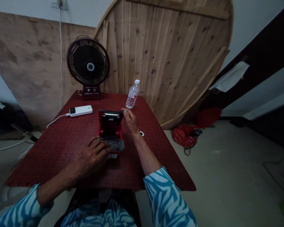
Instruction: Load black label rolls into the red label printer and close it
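Note:
A small red and black printer (pixel 121 134), apparently a thermal receipt or label printer, stands on the table with its black lid (pixel 110 121) raised. At the lid's upper right corner, my right hand (pixel 130 121) is closed, thumb and fingers holding the edge. My left hand (pixel 97 153) lies over the printer's front left side, its fingers bent over the rim and gripping the base. Something greyish and see-through shows by the left fingertips, too dim to name. Beside my right wrist lies a small white ring-shaped thing (pixel 141 133), perhaps a paper roll.
On the red patterned table (pixel 165 170) are a water bottle (pixel 133 94), a white power bank (pixel 81 110) with a cable, and a dark fan (pixel 88 66) at the back. A round wooden tabletop (pixel 165 56) leans on the wall. A red bag (pixel 183 135) lies on the floor.

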### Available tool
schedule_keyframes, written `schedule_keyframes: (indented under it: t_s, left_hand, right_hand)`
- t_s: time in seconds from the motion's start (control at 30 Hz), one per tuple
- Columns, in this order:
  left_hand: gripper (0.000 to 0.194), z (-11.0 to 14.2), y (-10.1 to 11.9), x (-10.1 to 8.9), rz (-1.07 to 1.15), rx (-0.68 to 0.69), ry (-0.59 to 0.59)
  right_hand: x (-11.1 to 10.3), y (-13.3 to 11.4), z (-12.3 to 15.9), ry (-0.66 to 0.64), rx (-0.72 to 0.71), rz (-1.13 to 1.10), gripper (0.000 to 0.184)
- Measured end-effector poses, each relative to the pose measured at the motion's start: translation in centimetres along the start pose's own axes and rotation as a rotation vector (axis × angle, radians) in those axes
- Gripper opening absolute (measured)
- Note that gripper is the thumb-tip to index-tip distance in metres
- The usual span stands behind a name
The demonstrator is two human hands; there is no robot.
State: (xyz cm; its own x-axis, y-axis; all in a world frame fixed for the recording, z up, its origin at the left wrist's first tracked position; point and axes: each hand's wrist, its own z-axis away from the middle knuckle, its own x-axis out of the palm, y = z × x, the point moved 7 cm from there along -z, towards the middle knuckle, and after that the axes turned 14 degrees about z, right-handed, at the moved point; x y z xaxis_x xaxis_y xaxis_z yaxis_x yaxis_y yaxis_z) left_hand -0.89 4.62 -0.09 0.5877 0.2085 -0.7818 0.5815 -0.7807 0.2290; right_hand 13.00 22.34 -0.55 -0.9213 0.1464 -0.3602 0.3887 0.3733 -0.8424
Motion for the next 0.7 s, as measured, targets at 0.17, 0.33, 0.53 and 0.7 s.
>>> schedule_keyframes:
  t_s: [0.17, 0.33, 0.53, 0.7]
  left_hand:
    - [0.017, 0.3, 0.1, 0.0, -0.024, -0.01, 0.035]
    - [0.019, 0.4, 0.2, -0.1, -0.034, -0.027, 0.047]
    - [0.022, 0.8, 0.2, -0.3, -0.002, -0.045, 0.054]
    - [0.031, 0.6, -2.1, -1.9, 0.02, -0.142, 0.103]
  right_hand:
    - [-0.7, -0.8, 1.2, -0.003, -0.035, 0.025, 0.04]
    - [-1.9, -1.8, 5.0, -0.004, -0.166, 0.085, 0.036]
    - [-1.8, -0.9, 9.8, -0.015, -0.214, 0.172, 0.036]
    - [-1.5, -0.5, 10.5, 0.032, -0.231, 0.18, 0.037]
